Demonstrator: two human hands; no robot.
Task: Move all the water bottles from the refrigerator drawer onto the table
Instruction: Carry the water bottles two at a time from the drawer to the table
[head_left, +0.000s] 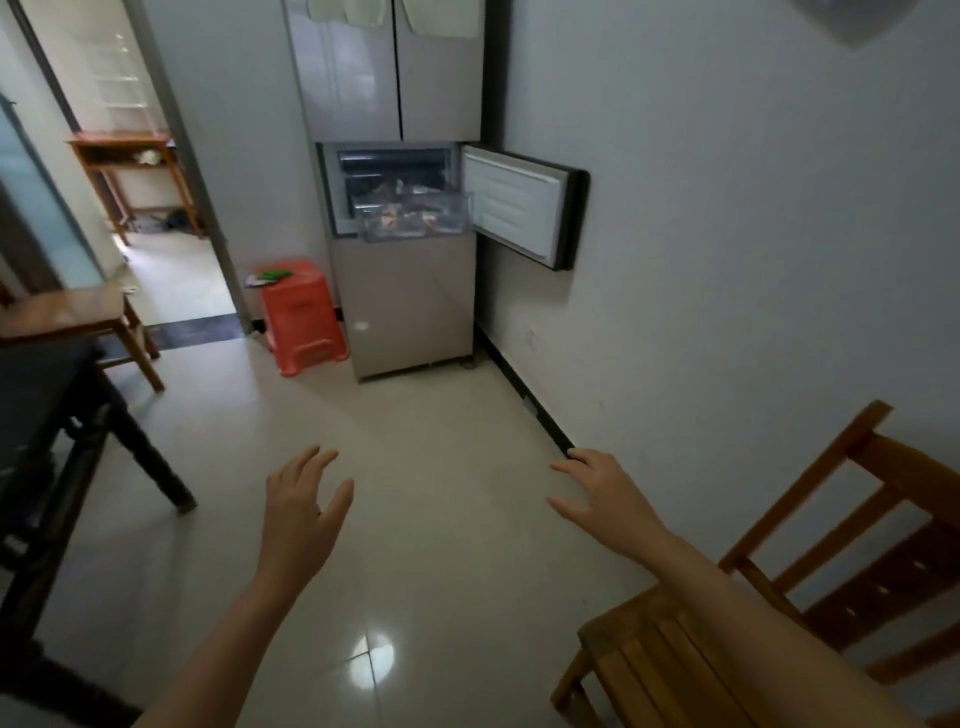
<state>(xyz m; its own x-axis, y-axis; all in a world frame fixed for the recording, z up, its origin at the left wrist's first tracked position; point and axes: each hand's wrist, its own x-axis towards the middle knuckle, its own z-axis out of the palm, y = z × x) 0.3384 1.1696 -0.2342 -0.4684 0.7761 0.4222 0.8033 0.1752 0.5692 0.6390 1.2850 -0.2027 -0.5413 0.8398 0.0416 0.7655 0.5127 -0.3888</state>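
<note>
A grey refrigerator (400, 291) stands against the far wall with one middle door (514, 205) swung open to the right. A clear drawer (415, 221) is pulled out of it, holding water bottles (410, 213) with red labels, too blurred to count. A dark table (47, 415) fills the left edge. My left hand (304, 506) and my right hand (602, 493) hover over the floor well short of the refrigerator, both empty with fingers spread.
An orange plastic stool (301, 317) stands left of the refrigerator with something green on it. A wooden chair (779, 597) sits at the right foreground against the wall. A wooden stool (78, 317) stands behind the dark table. A doorway (156, 208) opens at left.
</note>
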